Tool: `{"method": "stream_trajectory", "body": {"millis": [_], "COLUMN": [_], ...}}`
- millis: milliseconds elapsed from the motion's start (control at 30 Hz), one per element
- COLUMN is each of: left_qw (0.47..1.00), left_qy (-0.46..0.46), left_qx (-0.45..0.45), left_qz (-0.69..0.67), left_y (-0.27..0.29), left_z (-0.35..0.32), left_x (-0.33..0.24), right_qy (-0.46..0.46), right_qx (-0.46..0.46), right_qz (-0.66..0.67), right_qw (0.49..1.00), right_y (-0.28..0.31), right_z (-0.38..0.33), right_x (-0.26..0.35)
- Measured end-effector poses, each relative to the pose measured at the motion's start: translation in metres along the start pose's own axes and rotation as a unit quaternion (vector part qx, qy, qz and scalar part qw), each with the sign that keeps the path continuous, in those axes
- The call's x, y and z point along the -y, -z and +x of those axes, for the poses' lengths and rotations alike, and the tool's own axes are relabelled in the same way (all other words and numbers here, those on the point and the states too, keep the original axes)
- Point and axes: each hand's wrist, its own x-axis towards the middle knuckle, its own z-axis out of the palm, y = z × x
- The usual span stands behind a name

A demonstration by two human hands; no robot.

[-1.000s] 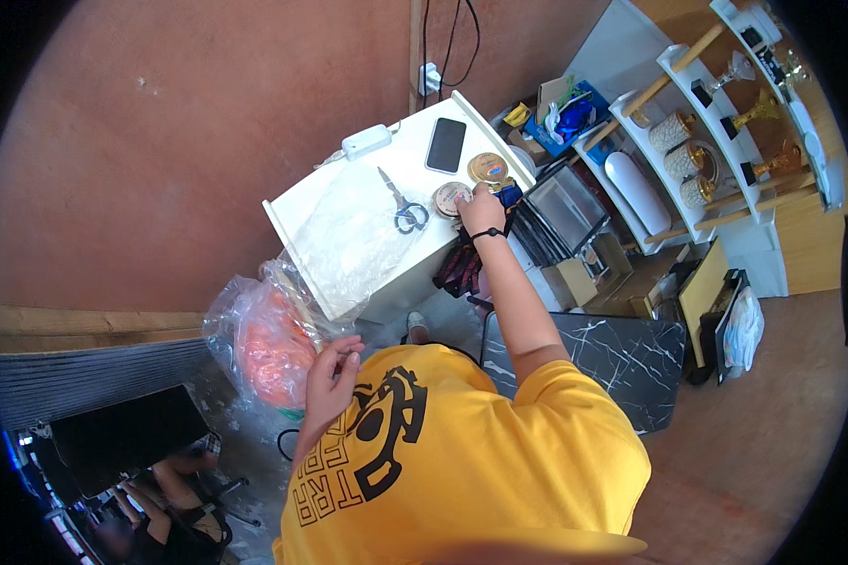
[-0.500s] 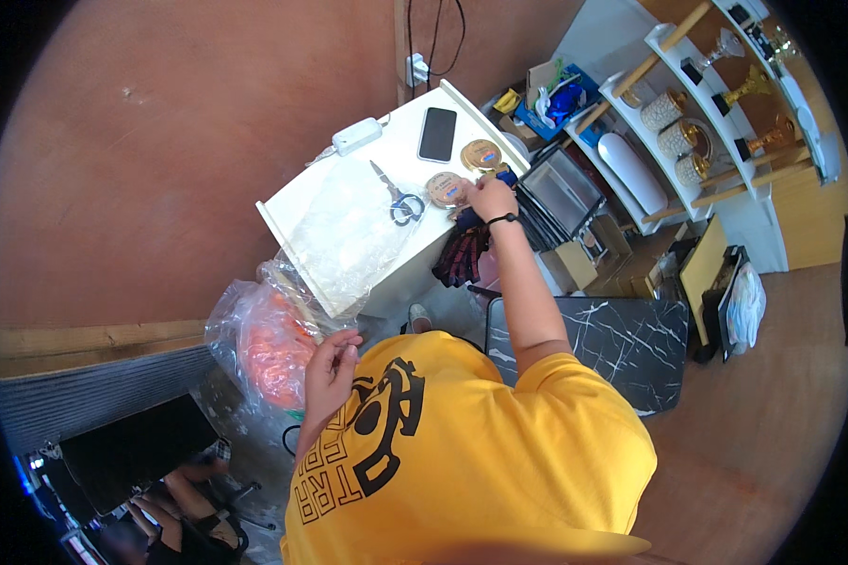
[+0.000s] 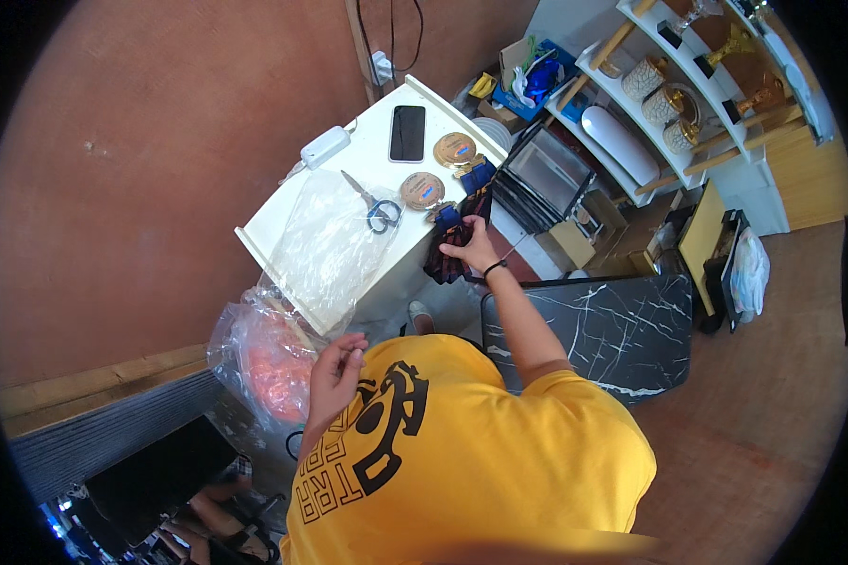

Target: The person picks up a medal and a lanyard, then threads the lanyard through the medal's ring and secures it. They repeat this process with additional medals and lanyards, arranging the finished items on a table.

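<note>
Two round gold-coloured medals, the nearer medal (image 3: 422, 191) and the farther medal (image 3: 455, 150), lie near the right edge of a white table (image 3: 254, 229). Their dark blue and patterned ribbons (image 3: 446, 262) hang over that edge. My right hand (image 3: 476, 247) curls its thumb and fingers around the hanging ribbons, below the nearer medal. In front of my body, my left hand (image 3: 337, 372) is empty, its fingers loosely bent and apart. Left of the nearer medal are scissors (image 3: 379, 211), partly on a clear plastic sheet (image 3: 325, 245).
A phone (image 3: 407, 134) and a white adapter (image 3: 326, 148) sit on the table. Below its left side is a clear bag of orange items (image 3: 278, 367). Black frames (image 3: 546, 179) and a black marble-patterned surface (image 3: 603, 334) stand right. Another person's arm (image 3: 219, 518) shows at lower left.
My right hand has moved from the nearer medal down onto the hanging ribbons. The view has shifted, and my left hand stays in front of my body.
</note>
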Motion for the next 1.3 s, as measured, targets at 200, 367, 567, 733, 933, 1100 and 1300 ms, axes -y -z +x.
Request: {"method": "stream_trajectory", "body": {"millis": [200, 367, 567, 733, 933, 1100, 1300], "left_qw": [1.000, 0.999, 0.997, 0.995, 0.997, 0.998, 0.998], "left_qy": [0.022, 0.050, 0.042, 0.008, 0.033, 0.048, 0.006], "left_qx": [0.007, 0.011, 0.064, 0.098, 0.070, 0.049, 0.060], "left_qz": [0.018, -0.003, -0.007, 0.034, 0.018, 0.000, 0.019], "left_y": [-0.005, -0.006, -0.016, -0.022, -0.015, -0.012, -0.011], "left_z": [0.007, 0.018, 0.030, 0.035, 0.029, 0.026, 0.023], "left_x": [-0.004, 0.002, 0.002, -0.007, -0.005, 0.001, 0.001], "right_qy": [0.079, -0.132, -0.146, -0.159, -0.112, 0.060, 0.012], "right_qx": [-0.136, -0.045, 0.150, 0.192, 0.115, -0.050, -0.007], "right_qz": [0.000, -0.346, -0.421, -0.437, -0.260, -0.094, -0.048], "right_qw": [0.988, 0.928, 0.883, 0.864, 0.952, 0.993, 0.999], "right_y": [-0.042, -0.013, 0.006, 0.008, 0.016, 0.009, -0.017], "right_z": [-0.004, -0.055, -0.090, -0.087, -0.071, -0.029, 0.007], "right_x": [-0.005, -0.042, -0.072, -0.071, -0.059, -0.017, 0.016]}}
